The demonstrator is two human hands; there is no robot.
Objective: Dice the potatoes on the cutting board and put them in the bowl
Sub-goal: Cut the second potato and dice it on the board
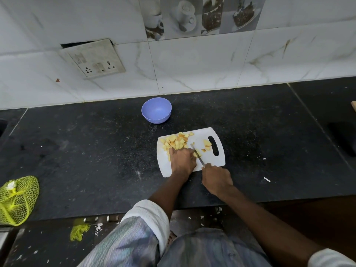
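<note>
One white cutting board [192, 166]: my left hand [183, 160] pins a potato piece [198, 153], my right hand [216, 180] grips one knife [197, 156]; one purple bowl [156, 110] sits beyond, apart.

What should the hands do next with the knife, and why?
Probably press the knife down through the potato piece that the left hand steadies. The right hand grips the handle, the blade sits beside that piece, and the bowl is empty.

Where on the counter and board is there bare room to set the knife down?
Counter is bare between the net bag and board, and right of the board. The board's left is crowded: potato cubes, left hand, and the knife in the right hand. Only its near-right corner is bare. The bowl sits behind.
</note>
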